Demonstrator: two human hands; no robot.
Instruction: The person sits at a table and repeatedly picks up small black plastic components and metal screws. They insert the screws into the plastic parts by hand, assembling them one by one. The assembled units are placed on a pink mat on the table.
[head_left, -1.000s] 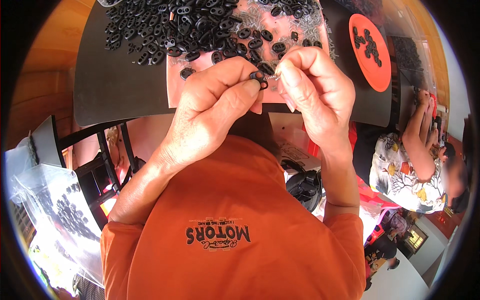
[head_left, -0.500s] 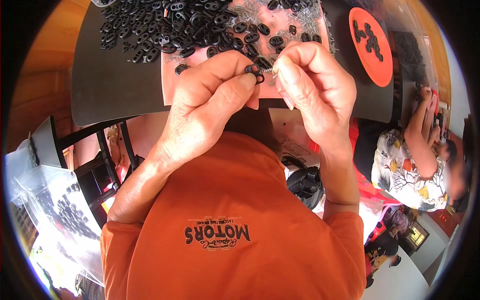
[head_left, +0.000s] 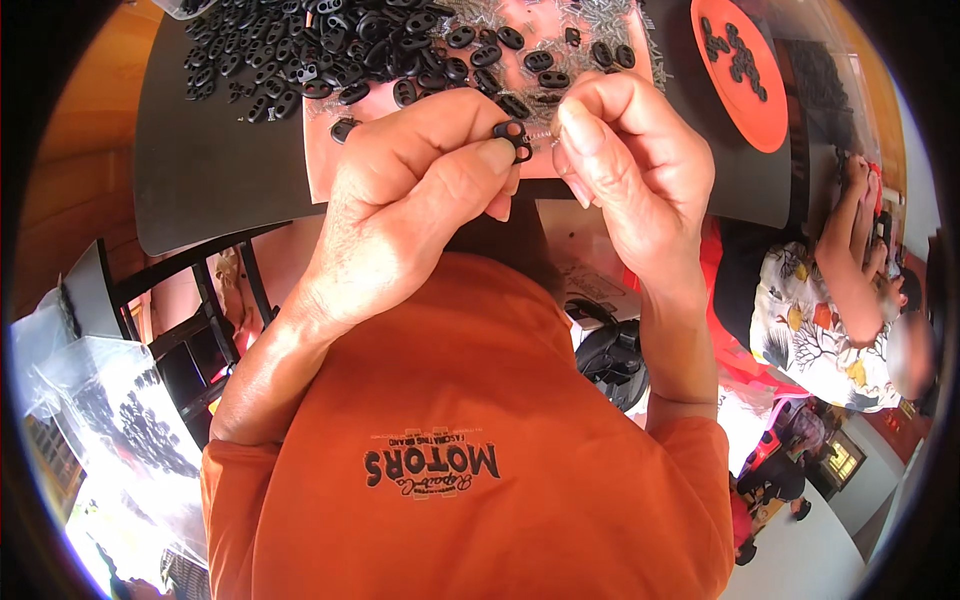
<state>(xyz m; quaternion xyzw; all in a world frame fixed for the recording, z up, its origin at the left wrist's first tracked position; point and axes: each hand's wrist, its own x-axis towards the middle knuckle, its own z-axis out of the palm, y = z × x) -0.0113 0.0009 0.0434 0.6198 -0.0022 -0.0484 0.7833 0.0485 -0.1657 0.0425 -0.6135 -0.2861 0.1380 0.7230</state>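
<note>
Firmly, a black two-holed piece [head_left: 520, 142] was pinched by the left hand [head_left: 415, 195] above the pink sheet [head_left: 325, 165]; beside it, a spring [head_left: 538, 139] was seemingly pinched by the right hand [head_left: 640, 165], not visibly seated. Many loose pieces [head_left: 370, 45] were left heaped; a small cluster [head_left: 742, 65], perhaps finished, was held on the orange plate [head_left: 765, 132].

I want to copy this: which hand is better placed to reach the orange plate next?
Probably the right hand: it's nearer the orange plate; the left hand, pinching a black piece, is farther away.
</note>
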